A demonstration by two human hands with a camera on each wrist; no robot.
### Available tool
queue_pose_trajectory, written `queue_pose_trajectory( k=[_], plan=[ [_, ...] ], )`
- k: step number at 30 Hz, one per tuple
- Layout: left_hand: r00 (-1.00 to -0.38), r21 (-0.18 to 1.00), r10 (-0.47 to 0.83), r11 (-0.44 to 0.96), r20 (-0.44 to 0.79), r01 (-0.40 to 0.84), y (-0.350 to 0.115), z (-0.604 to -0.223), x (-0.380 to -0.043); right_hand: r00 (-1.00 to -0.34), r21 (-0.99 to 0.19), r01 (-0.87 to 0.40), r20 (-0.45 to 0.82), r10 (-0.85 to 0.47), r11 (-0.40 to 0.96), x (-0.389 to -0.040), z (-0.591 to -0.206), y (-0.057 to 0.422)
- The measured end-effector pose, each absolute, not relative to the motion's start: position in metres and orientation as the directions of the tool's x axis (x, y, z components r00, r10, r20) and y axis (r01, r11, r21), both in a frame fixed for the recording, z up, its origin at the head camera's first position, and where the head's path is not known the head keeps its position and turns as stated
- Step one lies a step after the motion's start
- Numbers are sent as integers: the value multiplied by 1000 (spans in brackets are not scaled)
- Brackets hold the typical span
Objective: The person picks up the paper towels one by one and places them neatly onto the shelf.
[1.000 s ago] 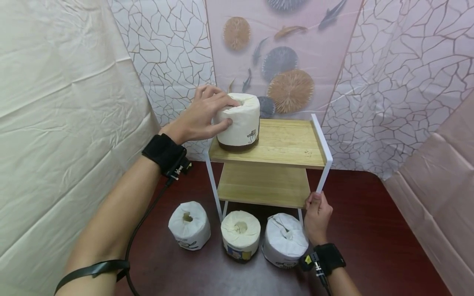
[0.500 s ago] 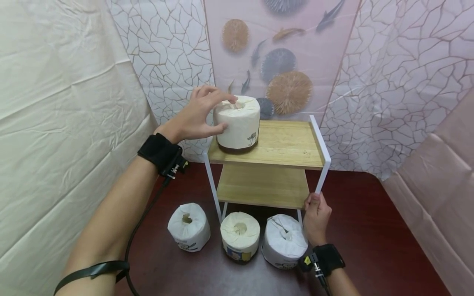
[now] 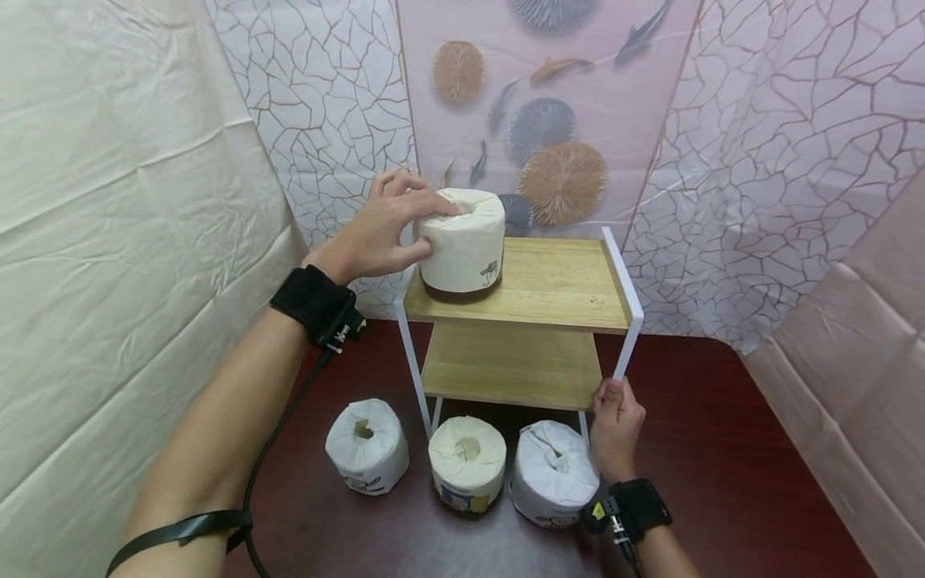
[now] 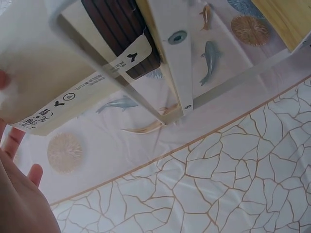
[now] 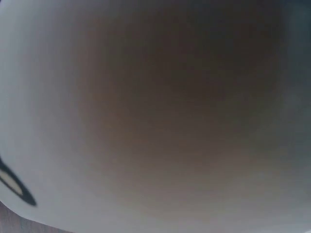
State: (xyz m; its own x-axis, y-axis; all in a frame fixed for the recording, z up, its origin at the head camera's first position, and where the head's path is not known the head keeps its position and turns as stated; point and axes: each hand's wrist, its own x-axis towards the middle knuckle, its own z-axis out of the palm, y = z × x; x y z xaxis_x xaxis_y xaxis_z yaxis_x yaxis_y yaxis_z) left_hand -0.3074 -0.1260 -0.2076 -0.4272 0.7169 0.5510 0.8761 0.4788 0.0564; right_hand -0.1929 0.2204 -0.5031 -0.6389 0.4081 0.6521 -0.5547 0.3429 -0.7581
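A white-wrapped toilet paper roll [image 3: 466,253] with a dark brown bottom band stands at the left end of a wooden shelf rack's top board [image 3: 556,277]. My left hand [image 3: 386,225] pinches its upper left side, the fingers at the centre hole and the thumb on the outer wall. In the left wrist view, part of this hand [image 4: 24,194] shows beside the printed wrapper [image 4: 53,104]. My right hand [image 3: 617,425] grips the rack's white right leg [image 3: 629,349] low down. A pale blurred surface fills the right wrist view, hiding that hand.
Three more wrapped rolls stand before the rack on the dark red table [image 3: 723,449]: a left one [image 3: 368,449], a middle one [image 3: 468,466] and a right one [image 3: 555,474] beside my right wrist. The rack's lower board [image 3: 513,365] lies beneath the top one. Patterned cloth hangs behind.
My left fingers lifted and spread off the roll's top, then came back down at its hole. The roll stays in place. My right hand keeps its grip on the leg.
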Motion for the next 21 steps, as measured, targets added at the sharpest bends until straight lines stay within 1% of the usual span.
queue_pose_trajectory(
  k=[9, 21],
  plan=[
    [-398, 49, 720, 454, 569, 890, -126, -210, -311, -622, -745, -567, 667, 409, 353, -194, -502, 221],
    [-413, 64, 714, 461, 565, 885, -125, -209, -308, -640, -765, -537, 644, 419, 356, -192, -502, 220]
  ],
)
